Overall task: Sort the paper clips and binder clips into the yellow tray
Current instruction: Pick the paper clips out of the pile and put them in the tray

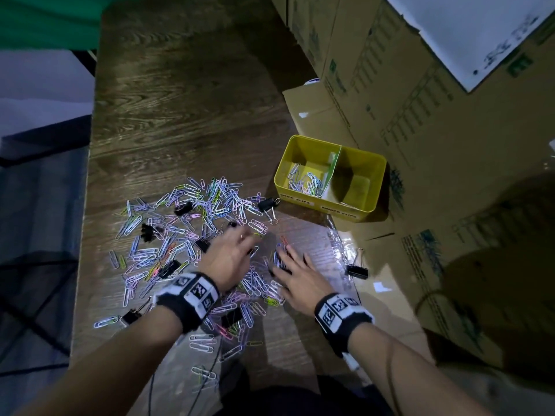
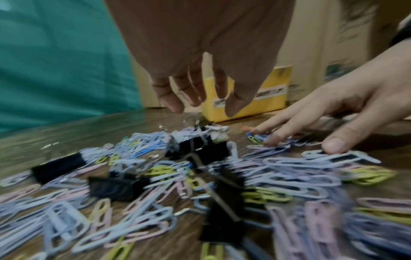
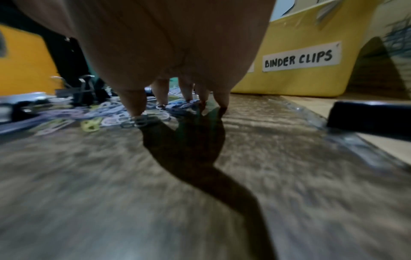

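Pastel wire paper clips (image 1: 192, 217) and black binder clips (image 1: 268, 204) littered the tabletop's near half. Right hand (image 1: 295, 276) pressed spread fingers on several; left hand (image 1: 231, 255) hovered relaxed, empty. Yellow plastic divided tray (image 1: 330, 181) lay right-forward, nearer the right hand.

Dark wood-grain tabletop (image 1: 186, 94), lit dimly from above, glare patches near centre. Stacked brown cardboard boxes (image 1: 420, 121) along right edge, printed with green markings. White sheet (image 1: 468, 28) lying on top of upper box. Green fabric (image 1: 48, 19) at far left corner. Clear plastic film (image 1: 339, 244) lying flat on table at right edge. Grey floor (image 1: 42, 85) beyond left edge.
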Motion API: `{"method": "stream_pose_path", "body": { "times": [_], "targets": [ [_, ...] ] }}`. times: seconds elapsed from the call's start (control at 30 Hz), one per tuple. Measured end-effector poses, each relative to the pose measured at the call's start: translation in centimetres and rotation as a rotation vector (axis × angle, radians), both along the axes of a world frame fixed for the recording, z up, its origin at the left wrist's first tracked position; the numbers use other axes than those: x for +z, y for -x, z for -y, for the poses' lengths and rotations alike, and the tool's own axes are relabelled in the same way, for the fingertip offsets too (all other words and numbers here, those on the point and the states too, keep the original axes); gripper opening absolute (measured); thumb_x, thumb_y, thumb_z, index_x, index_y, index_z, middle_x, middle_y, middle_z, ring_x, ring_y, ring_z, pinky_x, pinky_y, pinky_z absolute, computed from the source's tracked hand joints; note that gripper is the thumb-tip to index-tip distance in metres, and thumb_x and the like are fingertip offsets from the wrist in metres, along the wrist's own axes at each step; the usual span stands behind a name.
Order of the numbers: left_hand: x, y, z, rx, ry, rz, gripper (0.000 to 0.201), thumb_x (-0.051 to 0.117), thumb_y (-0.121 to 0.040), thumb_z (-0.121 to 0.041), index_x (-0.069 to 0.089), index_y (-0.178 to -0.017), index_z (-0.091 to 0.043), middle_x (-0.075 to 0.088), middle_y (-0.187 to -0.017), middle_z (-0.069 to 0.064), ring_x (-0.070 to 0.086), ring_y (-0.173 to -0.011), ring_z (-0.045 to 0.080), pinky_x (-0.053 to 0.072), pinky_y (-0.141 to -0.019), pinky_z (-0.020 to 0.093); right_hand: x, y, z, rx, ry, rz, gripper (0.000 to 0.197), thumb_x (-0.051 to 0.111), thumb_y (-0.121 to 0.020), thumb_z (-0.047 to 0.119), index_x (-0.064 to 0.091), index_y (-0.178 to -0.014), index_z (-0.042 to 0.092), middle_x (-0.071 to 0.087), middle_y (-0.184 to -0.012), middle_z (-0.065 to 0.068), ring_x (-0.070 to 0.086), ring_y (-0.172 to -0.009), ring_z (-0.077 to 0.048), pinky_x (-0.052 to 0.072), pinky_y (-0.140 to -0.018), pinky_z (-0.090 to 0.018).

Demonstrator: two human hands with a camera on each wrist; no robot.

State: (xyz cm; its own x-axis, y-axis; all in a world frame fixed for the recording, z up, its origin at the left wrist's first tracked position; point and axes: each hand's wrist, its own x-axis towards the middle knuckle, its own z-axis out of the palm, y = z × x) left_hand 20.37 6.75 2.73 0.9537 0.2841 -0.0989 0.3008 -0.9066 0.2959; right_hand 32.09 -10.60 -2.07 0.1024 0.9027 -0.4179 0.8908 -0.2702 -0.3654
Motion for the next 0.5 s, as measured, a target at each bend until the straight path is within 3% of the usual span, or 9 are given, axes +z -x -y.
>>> {"method": "stream_pose_path", "body": {
  "times": [0.07, 0.1, 0.2, 0.27, 0.33, 0.4, 0.5],
  "targets": [
    [0.0, 1.0, 2.2, -0.160, 0.034, -0.013, 0.029, 0.063, -0.073, -0.010, 0.061, -0.102, -0.014, 0.060, -0.099, 0.005, 0.059, -0.081, 0.019, 0.056, -0.068, 0.039, 0.1, 0.7, 1.5, 0.027, -0.013, -0.036, 0.056, 0.037, -0.099, 0.039, 0.018, -0.149, 0.025, -0.008, -0.159, -0.007, -0.016, -0.144, -0.025, -0.002, -0.117, -0.053],
    [-0.2, 1.6, 3.3, -0.204, 0.032, -0.054, 0.032, 0.063, -0.072, -0.011, 0.060, -0.104, -0.016, 0.061, -0.097, 0.003, 0.060, -0.080, 0.019, 0.055, -0.067, 0.040, 0.4, 0.9, 2.0, 0.024, -0.027, -0.057, 0.057, 0.038, -0.098, 0.040, 0.019, -0.149, 0.024, -0.008, -0.159, -0.006, -0.016, -0.144, -0.024, -0.001, -0.117, -0.053],
    [-1.1, 2.0, 5.5, -0.197, -0.060, -0.193, 0.067, 0.068, -0.064, -0.020, 0.045, -0.127, -0.022, 0.057, -0.116, 0.008, 0.058, -0.101, 0.024, 0.052, -0.079, 0.042, 0.9, 0.8, 2.8, -0.118, -0.047, -0.063, 0.078, 0.051, -0.089, 0.053, 0.015, -0.150, 0.020, -0.010, -0.159, -0.005, -0.013, -0.145, -0.022, 0.004, -0.118, -0.051],
    [-1.2, 1.3, 6.2, -0.137, -0.074, -0.306, 0.081, 0.065, -0.071, -0.027, 0.025, -0.140, -0.020, 0.036, -0.139, 0.015, 0.041, -0.123, 0.031, 0.041, -0.097, 0.046, 1.1, 0.7, 2.7, -0.235, 0.023, -0.029, 0.105, 0.058, -0.077, 0.065, 0.000, -0.151, 0.018, -0.011, -0.158, -0.007, -0.009, -0.145, -0.026, 0.002, -0.119, -0.048],
    [-1.7, 0.4, 6.5, -0.078, -0.036, -0.384, 0.084, 0.060, -0.078, -0.033, 0.012, -0.145, -0.019, 0.020, -0.147, 0.014, 0.027, -0.130, 0.032, 0.032, -0.105, 0.045, 1.1, 1.0, 2.3, -0.260, 0.072, 0.037, 0.119, 0.062, -0.067, 0.072, -0.002, -0.150, 0.015, 0.000, -0.157, -0.009, 0.002, -0.144, -0.029, 0.008, -0.117, -0.046],
    [-2.4, -0.3, 6.6, -0.055, -0.009, -0.404, 0.080, 0.058, -0.078, -0.030, 0.015, -0.145, -0.018, 0.021, -0.146, 0.015, 0.027, -0.128, 0.031, 0.033, -0.105, 0.043, 1.0, 1.5, 2.0, -0.270, 0.052, 0.087, 0.119, 0.067, -0.064, 0.069, 0.005, -0.150, 0.013, 0.015, -0.152, -0.010, 0.016, -0.138, -0.029, 0.020, -0.112, -0.044],
    [-2.9, -0.9, 6.9, -0.061, 0.026, -0.416, 0.067, 0.057, -0.082, -0.022, 0.029, -0.141, -0.013, 0.031, -0.140, 0.015, 0.030, -0.125, 0.031, 0.031, -0.106, 0.040, 0.9, 2.2, 1.6, -0.347, -0.005, 0.007, 0.107, 0.076, -0.067, 0.052, 0.017, -0.148, 0.015, 0.026, -0.141, -0.008, 0.026, -0.129, -0.026, 0.032, -0.106, -0.038]
  ]
}}
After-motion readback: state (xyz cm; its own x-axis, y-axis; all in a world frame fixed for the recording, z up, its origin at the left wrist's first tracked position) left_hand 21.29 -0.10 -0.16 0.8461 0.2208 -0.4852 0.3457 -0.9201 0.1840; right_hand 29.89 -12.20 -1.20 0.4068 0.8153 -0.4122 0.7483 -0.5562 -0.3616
